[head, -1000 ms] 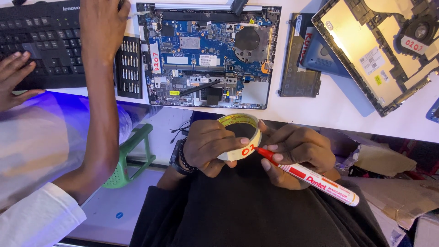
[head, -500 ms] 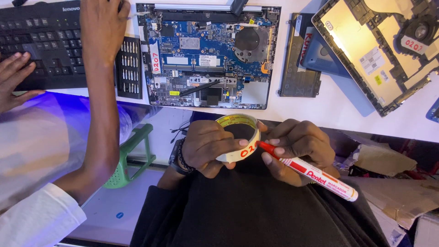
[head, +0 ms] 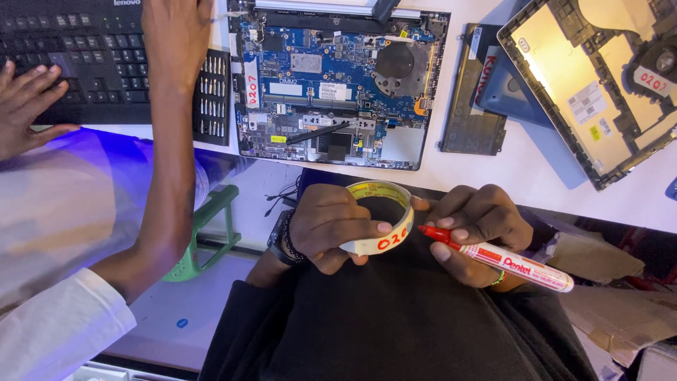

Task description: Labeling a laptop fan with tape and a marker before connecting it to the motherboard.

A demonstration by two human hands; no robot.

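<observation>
My left hand (head: 331, 226) grips a roll of pale masking tape (head: 381, 216) over my lap, thumb across its outer face, where red digits are written. My right hand (head: 479, 226) holds a red-tipped white marker (head: 504, 259), its tip just right of the roll's marked face, a small gap from the tape. Both hands hover just below the white table's front edge (head: 522, 176). An opened laptop base with a blue circuit board (head: 331, 77) lies on the table right above them.
A co-worker's arm (head: 166, 141) reaches from the left across a black screwdriver-bit set (head: 211, 92); their other hand (head: 25, 106) rests on a black keyboard (head: 70, 56). A flat battery (head: 472, 106), a laptop cover (head: 599, 85) and a green stool (head: 204, 226) are nearby.
The marker tip has moved slightly right along the tape as more red digits appeared. The co-worker's arm shifted a little; my left hand kept the roll steady.
</observation>
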